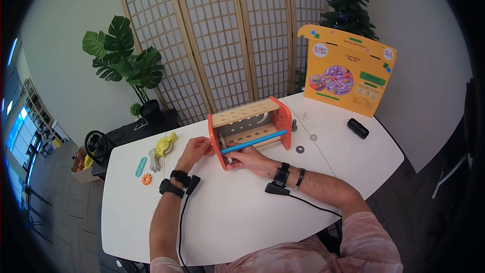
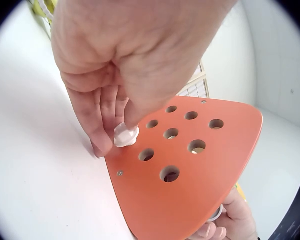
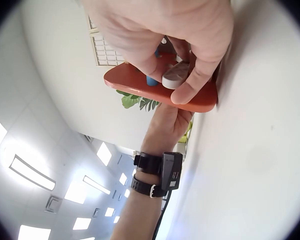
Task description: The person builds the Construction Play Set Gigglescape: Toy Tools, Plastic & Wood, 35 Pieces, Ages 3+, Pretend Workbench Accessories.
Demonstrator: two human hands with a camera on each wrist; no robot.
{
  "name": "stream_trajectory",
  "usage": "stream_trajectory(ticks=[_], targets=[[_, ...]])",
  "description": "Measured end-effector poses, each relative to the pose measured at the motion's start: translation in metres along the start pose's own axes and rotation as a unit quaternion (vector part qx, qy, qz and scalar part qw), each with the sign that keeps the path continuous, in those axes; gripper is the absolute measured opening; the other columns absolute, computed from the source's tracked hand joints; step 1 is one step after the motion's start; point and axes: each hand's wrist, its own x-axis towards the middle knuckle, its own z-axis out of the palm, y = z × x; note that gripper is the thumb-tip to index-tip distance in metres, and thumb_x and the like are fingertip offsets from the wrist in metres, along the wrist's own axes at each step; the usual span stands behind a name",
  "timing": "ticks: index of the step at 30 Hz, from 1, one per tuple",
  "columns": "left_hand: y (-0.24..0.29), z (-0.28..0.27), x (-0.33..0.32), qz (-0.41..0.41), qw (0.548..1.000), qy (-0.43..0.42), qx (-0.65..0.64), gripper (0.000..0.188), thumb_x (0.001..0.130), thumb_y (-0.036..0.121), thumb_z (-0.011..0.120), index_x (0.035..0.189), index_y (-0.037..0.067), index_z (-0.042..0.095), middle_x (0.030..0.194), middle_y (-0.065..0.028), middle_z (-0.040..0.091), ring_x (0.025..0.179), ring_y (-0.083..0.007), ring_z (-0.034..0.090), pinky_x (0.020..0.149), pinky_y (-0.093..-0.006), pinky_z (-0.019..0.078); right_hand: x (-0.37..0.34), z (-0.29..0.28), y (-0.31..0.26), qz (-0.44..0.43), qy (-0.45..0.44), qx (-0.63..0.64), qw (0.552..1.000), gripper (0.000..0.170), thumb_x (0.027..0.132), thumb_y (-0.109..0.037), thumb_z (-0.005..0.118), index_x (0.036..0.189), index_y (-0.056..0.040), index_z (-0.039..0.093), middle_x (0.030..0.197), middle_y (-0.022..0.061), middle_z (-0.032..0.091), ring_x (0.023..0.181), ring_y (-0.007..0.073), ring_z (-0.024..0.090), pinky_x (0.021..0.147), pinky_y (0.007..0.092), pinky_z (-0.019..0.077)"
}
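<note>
A toy toolbox with orange end panels (image 2: 190, 170) and a perforated wooden top shelf (image 1: 245, 112) stands on the table. At its left end panel, my left hand (image 1: 196, 152) pinches a white toy screw (image 2: 126, 135) by its head, right against the panel's outer face among the round holes. My right hand (image 1: 251, 162) reaches round the inner side of that panel. Its thumb and fingers pinch a pale grey toy nut (image 3: 175, 75) there. A blue bar (image 1: 255, 141) runs along the box's front, just above my right hand.
Yellow (image 1: 164, 145) and grey (image 1: 154, 161) toy pieces, a teal strip (image 1: 141, 167) and an orange gear (image 1: 146, 179) lie left. Grey washers (image 1: 300, 149), a white peg (image 1: 305, 117), a black case (image 1: 357, 128) and an orange-yellow carton (image 1: 348, 73) are right. Cables trail from both wrists.
</note>
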Motion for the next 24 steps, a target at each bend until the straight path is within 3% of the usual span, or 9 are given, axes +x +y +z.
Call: stream_trajectory(ticks=[2,6,9,11,24], targets=[[0.000,0.000,0.000,-0.009,1.000,0.002,-0.005,0.031,0.117,0.021,0.060,0.123,-0.006,0.074,0.105,-0.0094,0.079,0.093,-0.0138,0.076,0.089,-0.0272,0.0641,-0.002,0.002,-0.001,-0.010,0.006,-0.005,1.000,0.025,0.113,-0.013,0.062,0.136,-0.0038,0.063,0.120,0.0076,0.072,0.102,0.0169,0.076,0.091,0.0273,0.0650],[-0.002,-0.001,0.001,-0.002,1.000,0.000,-0.012,0.031,0.117,0.022,0.059,0.122,-0.005,0.074,0.107,-0.0090,0.079,0.091,-0.0135,0.076,0.089,-0.0271,0.0639,-0.003,0.002,-0.001,-0.014,0.004,0.003,1.000,0.024,0.113,-0.014,0.062,0.135,-0.0046,0.064,0.120,0.0074,0.072,0.103,0.0165,0.076,0.092,0.0276,0.0648],[0.007,0.002,-0.004,0.002,0.999,-0.002,-0.033,0.027,0.116,0.019,0.061,0.123,-0.005,0.073,0.108,-0.0084,0.078,0.094,-0.0139,0.076,0.091,-0.0276,0.0638,-0.001,-0.002,0.002,-0.013,0.004,0.007,1.000,0.023,0.113,-0.014,0.062,0.134,-0.0048,0.064,0.121,0.0074,0.072,0.104,0.0164,0.076,0.093,0.0277,0.0647],[0.009,0.003,-0.005,-0.002,0.999,0.005,-0.039,0.021,0.114,0.013,0.064,0.123,-0.004,0.070,0.111,-0.0096,0.078,0.100,-0.0149,0.077,0.093,-0.0278,0.0633,0.000,-0.004,0.003,-0.009,-0.018,0.008,1.000,0.026,0.112,-0.014,0.064,0.136,-0.0046,0.062,0.128,0.0070,0.068,0.113,0.0150,0.071,0.095,0.0313,0.0648],[0.010,-0.001,-0.005,0.010,0.999,-0.013,-0.045,0.014,0.109,0.001,0.067,0.123,-0.002,0.066,0.115,-0.0152,0.079,0.110,-0.0203,0.077,0.101,-0.0305,0.0633,-0.001,-0.003,0.001,-0.009,-0.013,0.002,1.000,0.023,0.112,-0.013,0.063,0.134,-0.0045,0.062,0.127,0.0074,0.069,0.110,0.0158,0.072,0.094,0.0311,0.0651]])
